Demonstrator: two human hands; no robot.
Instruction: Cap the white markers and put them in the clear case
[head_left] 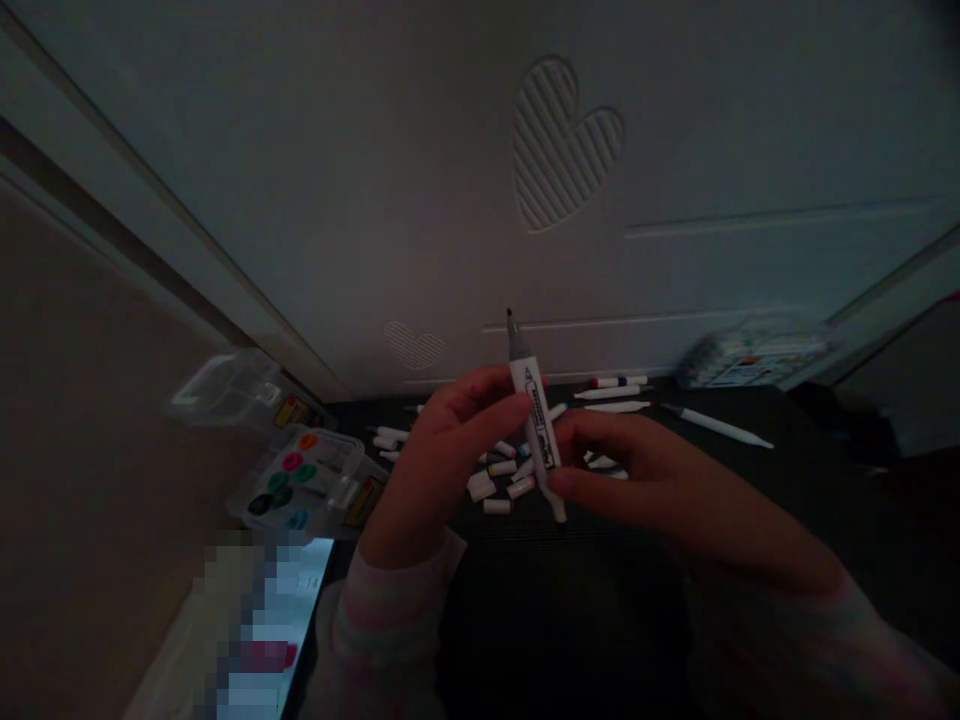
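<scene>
A white marker [538, 425] with a dark uncapped tip is held up at a slant in front of me, tip upward. My left hand [461, 435] pinches its upper barrel between thumb and fingers. Lower down the barrel, my right hand [622, 465] grips it near the tail end. Behind and below the hands, several loose caps [499, 507] and white markers [390, 438] lie scattered on the dark tabletop, partly hidden by my hands. A longer white marker [716, 425] rests to the right.
An open clear plastic case [330, 450] holding colored-ended markers stands at left. Below it glows a screen [307, 590], partly pixelated. A clear pack [757, 350] of blurred contents sits at the back right. A white panel [450, 200] with heart reliefs rises behind the dark table [570, 620].
</scene>
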